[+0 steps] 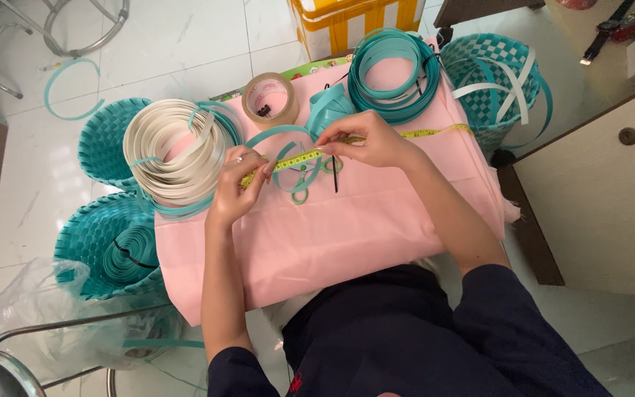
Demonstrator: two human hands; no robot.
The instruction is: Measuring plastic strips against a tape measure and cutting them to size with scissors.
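Head view is showing a yellow measuring tape point(299, 159), a thin flexible ribbon, lying stretched over a pink tablecloth point(347, 235), its long axis running from about eight o'clock to two o'clock. Both hands are pinching it: the left hand point(238, 184), fingers curled and a ring showing, is clamping the lower end, while the right hand point(372, 140), wrist bent, is nipping the tape against a teal plastic strip point(288, 151) that is curling in loops beneath. At ten o'clock a coil of cream strips point(174, 151) is resting; at twelve o'clock a brown tape roll point(270, 99) and a teal coil point(393, 73) are sitting. Woven teal baskets point(108, 242) are standing at nine o'clock.
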